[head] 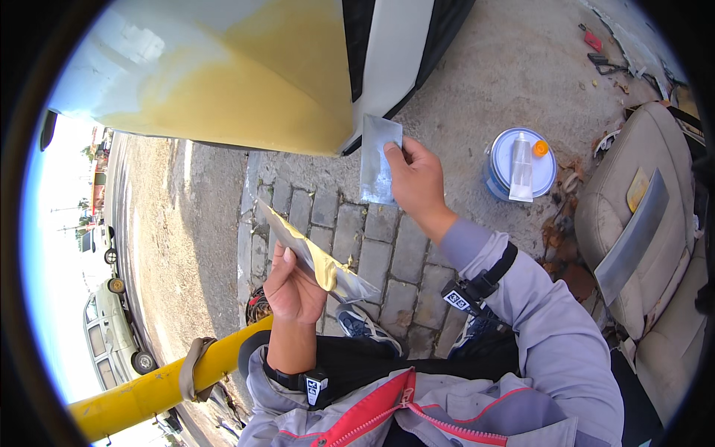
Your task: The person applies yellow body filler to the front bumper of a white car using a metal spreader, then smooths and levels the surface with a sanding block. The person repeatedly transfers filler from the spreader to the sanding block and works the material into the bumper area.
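My left hand (296,285) grips a thin metal sheet (301,254) that carries a ridge of yellow body filler (323,267) along its upper edge. Held upright between thumb and fingers of my right hand (416,173) is a flat metal spreader blade (377,167), smeared near its lower end. The blade is close to the lower corner of a car body panel (268,84), which has a broad yellow filler patch. Whether blade and panel touch, I cannot tell.
On the ground at right stands a round tin (497,167) with a tube (521,167) and orange cap (540,148) on its lid. A car seat (597,195) bears a curved metal sheet (634,237). A yellow pole (139,396) crosses at lower left; stone pavers (374,262) lie below.
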The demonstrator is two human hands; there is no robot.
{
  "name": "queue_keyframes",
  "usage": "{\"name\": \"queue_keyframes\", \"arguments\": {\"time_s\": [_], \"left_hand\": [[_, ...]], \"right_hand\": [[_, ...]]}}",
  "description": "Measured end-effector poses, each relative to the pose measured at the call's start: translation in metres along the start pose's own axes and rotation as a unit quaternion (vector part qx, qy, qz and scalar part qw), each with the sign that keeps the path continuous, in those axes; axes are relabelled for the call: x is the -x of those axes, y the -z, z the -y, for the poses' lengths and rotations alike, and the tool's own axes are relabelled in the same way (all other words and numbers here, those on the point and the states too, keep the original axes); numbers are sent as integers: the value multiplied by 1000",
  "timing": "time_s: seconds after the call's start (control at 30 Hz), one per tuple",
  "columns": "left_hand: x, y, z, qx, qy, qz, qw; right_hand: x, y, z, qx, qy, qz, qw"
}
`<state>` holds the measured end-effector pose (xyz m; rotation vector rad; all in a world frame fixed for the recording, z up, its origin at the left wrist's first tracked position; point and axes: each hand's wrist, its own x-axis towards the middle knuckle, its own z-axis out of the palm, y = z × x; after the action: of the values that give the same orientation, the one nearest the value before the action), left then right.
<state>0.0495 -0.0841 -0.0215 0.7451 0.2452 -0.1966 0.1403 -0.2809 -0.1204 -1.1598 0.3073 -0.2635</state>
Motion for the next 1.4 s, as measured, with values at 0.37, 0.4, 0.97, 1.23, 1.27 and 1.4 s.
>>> {"name": "queue_keyframes", "arguments": {"time_s": [0.37,0.4,0.97,1.23,1.27,1.4], "left_hand": [[2,3,-8,6,-8,3,1000],[2,4,-8,6,-8,3,1000],[0,1,2,17,71,26,997],[-6,-1,9,58,118,35,991],[-7,1,5,76,109,45,990],[-8,10,-5,105,81,46,990]], "right_hand": [[-1,-13,17,196,117,21,973],[0,-12,15,231,108,22,967],[38,4,3,-194,-147,119,963],[50,12,12,-91,-179,435,878],[44,16,9,-96,-178,405,892],[8,30,-16,-140,-102,196,965]]}}
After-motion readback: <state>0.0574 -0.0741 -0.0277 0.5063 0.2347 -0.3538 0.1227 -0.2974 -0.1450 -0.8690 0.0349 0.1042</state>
